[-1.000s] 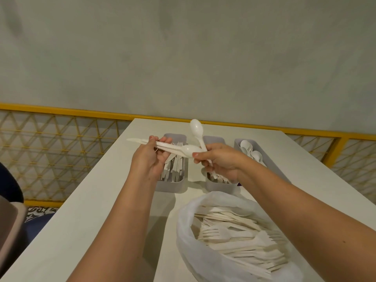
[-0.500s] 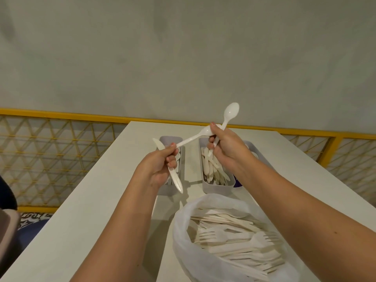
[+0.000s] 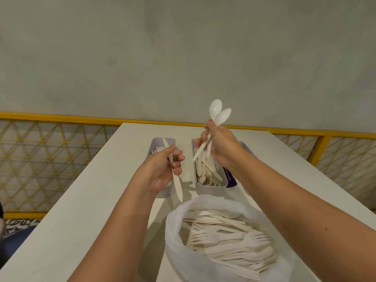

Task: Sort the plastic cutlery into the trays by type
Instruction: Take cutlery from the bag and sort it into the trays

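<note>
Left hand (image 3: 162, 169) fingers curl round one knife (image 3: 176, 180) above the fork tray (image 3: 156, 143). Right hand (image 3: 219, 147) pinches two spoons (image 3: 218, 113), bowls up, already grouped by type for their tray.

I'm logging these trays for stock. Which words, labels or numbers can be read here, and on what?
Purple label, at the right side of the middle tray: a line of white print, too small and blurred to read.
No other text shows.

Room over tabletop (image 3: 91, 200) at left, trays (image 3: 210, 190) ahead, bag (image 3: 181, 261) blocking near side
</note>
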